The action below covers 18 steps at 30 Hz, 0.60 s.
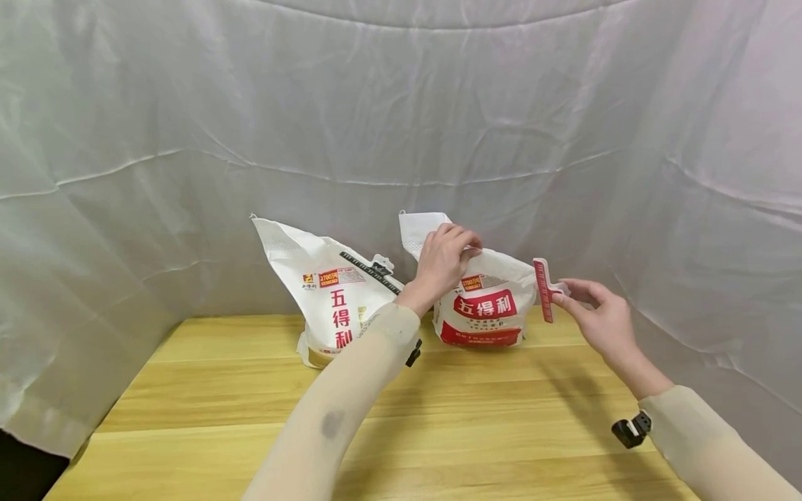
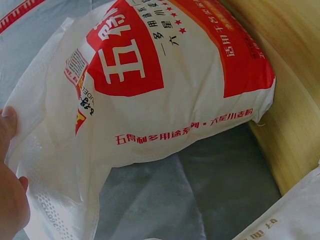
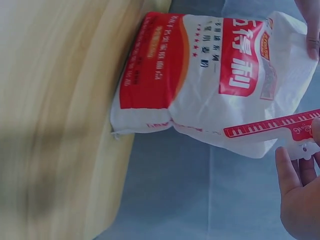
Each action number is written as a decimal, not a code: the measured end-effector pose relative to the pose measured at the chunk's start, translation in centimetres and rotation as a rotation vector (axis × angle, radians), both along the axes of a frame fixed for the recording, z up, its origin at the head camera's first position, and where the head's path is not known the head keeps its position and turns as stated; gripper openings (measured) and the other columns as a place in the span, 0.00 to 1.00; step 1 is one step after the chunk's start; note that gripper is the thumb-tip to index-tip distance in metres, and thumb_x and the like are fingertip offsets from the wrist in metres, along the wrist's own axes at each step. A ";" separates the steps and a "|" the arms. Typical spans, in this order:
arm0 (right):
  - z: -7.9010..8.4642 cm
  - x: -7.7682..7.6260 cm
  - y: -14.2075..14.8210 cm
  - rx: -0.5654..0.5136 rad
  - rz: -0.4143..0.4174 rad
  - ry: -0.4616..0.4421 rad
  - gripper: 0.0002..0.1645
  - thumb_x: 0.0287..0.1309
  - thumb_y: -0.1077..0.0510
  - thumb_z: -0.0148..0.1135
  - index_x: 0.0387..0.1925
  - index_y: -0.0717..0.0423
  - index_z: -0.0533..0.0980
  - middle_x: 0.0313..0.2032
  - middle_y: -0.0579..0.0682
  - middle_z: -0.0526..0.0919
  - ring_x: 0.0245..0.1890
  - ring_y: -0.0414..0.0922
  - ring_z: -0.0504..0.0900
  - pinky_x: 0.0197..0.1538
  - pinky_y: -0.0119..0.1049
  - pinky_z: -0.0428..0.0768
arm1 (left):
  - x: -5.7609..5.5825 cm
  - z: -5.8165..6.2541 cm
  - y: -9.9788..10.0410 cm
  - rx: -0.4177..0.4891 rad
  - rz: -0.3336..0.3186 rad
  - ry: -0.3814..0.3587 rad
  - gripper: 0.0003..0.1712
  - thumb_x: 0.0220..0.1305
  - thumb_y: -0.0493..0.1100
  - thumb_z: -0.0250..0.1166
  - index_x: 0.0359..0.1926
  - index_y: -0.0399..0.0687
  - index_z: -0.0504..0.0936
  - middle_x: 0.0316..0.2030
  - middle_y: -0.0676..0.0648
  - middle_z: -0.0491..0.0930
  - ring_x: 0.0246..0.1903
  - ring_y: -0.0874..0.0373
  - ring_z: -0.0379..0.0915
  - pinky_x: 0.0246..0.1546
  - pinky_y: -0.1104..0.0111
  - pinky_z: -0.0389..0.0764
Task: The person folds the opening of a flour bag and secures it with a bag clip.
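Observation:
A white flour bag (image 1: pixel 484 306) with red print stands at the back of the table, its top corner sticking up at the left. My left hand (image 1: pixel 441 259) grips the bag's top edge; in the left wrist view the thumb (image 2: pixel 9 122) lies against the white plastic. To the right of the bag, my right hand (image 1: pixel 598 316) pinches a red and white bag clip (image 1: pixel 545 291) by its handle. In the right wrist view the clip's toothed red bar (image 3: pixel 270 124) overlaps the bag's upper side.
Left of it stands a second flour bag (image 1: pixel 332 292) with a black bag clip (image 1: pixel 374 270) across its slanted top. My left forearm (image 1: pixel 351 390) passes in front of that bag. Behind both bags hangs a grey curtain (image 1: pixel 313 125) along the wooden table (image 1: pixel 476 417).

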State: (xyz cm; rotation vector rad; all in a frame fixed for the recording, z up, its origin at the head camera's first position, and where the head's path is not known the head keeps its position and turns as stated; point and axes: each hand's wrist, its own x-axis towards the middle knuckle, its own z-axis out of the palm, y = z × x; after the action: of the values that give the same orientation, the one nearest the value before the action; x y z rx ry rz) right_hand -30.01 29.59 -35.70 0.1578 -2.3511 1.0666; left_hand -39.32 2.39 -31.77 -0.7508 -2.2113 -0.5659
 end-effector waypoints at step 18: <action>4.0 -2.2 -0.4 0.166 0.048 0.059 0.22 0.55 0.48 0.67 0.51 0.51 0.79 0.44 0.49 0.80 0.44 0.50 0.81 0.36 0.10 0.69 | -0.1 0.0 0.0 0.000 0.002 0.008 0.04 0.64 0.50 0.62 0.38 0.61 0.82 0.39 0.61 0.81 0.45 0.64 0.68 0.46 0.70 0.67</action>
State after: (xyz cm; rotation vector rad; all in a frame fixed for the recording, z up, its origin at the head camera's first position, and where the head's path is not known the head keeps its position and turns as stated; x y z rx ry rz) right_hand -32.19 29.20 -31.65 0.3046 -2.3917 0.8765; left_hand -39.38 2.41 -31.75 -0.7490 -2.2047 -0.5609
